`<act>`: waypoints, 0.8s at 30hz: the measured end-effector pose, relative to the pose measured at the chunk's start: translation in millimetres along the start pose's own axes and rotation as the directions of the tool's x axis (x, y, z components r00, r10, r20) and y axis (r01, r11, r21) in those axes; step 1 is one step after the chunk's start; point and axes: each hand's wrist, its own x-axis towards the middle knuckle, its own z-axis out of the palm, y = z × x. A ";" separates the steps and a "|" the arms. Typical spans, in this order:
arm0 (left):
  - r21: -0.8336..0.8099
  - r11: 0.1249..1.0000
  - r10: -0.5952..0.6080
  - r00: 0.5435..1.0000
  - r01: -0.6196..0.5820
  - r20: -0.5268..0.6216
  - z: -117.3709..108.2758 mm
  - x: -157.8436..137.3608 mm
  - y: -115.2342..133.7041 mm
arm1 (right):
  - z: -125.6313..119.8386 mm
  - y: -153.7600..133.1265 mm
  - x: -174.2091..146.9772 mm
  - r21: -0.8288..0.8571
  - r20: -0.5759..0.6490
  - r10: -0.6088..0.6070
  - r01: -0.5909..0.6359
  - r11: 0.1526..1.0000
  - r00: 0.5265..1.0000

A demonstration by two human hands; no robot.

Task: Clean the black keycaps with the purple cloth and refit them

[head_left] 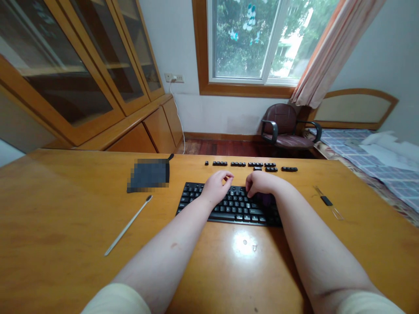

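A black keyboard (229,216) lies on the wooden desk, with gaps in its top row of keys. My left hand (216,186) hovers over the keyboard's upper left part, its fingers loosely curled, a gap showing between thumb and fingers and nothing visible in them. Over the right part, my right hand (260,182) bends down with closed fingers at the keys. Beneath its palm shows a dark purple lump (266,199), mostly hidden by the hand and its shadow. Behind the keyboard, loose black keycaps (238,164) stand in short rows along the desk's far edge.
Left of the keyboard are a thin white-handled brush (128,225) and a dark pouch (149,174), partly blurred. A wire keycap puller (326,201) with a black middle lies to the right. Beyond the desk (65,209) stand a chair (282,124), a bed and a glass-doored cabinet.
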 end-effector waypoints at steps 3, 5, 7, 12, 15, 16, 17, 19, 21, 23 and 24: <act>0.000 1.000 -0.006 1.000 0.006 -0.001 -0.5 -0.1 0.6 | -3.1 0.1 -3.1 0.007 -0.026 -0.002 0.002 1.000 1.000; -0.002 1.000 -0.012 1.000 0.012 -0.001 -0.8 -0.2 1.0 | -5.2 1.2 -4.6 0.013 -0.020 0.002 -0.001 1.000 1.000; -0.004 1.000 -0.015 1.000 0.015 0.003 -0.9 -0.1 1.1 | -6.9 2.8 -5.5 0.009 -0.004 0.002 -0.001 1.000 1.000; -0.013 1.000 -0.016 1.000 0.016 0.008 -0.5 0.2 0.8 | -8.0 4.2 -5.9 0.000 0.015 -0.002 0.002 1.000 1.000; -0.015 1.000 -0.018 1.000 0.018 0.006 -0.3 0.0 0.5 | -7.2 1.9 -5.6 -0.007 0.017 -0.005 0.005 1.000 1.000; -0.014 1.000 -0.019 1.000 0.019 0.005 -0.2 -0.2 0.4 | -6.8 1.0 -5.4 -0.012 0.014 -0.004 0.004 1.000 1.000; -0.013 1.000 -0.019 1.000 0.019 0.004 -0.1 -0.2 0.1 | -6.5 0.3 -5.1 -0.016 0.012 -0.003 0.003 1.000 1.000; -0.011 1.000 -0.016 1.000 0.016 0.003 0.4 -0.3 -0.6 | -5.8 -0.3 -4.4 -0.023 0.012 -0.002 0.003 1.000 1.000; -0.011 1.000 -0.010 1.000 0.010 0.002 0.9 -0.2 -1.4 | -5.0 0.0 -3.7 -0.028 0.014 -0.002 0.002 1.000 1.000; -0.011 1.000 -0.005 1.000 0.005 0.000 1.3 0.0 -2.0 | -4.1 0.5 -3.0 -0.036 0.011 0.003 -0.003 0.999 1.000; -0.009 1.000 -0.003 1.000 0.003 0.001 1.4 0.1 -2.1 | -3.5 0.5 -2.7 -0.041 0.007 0.006 -0.005 0.999 1.000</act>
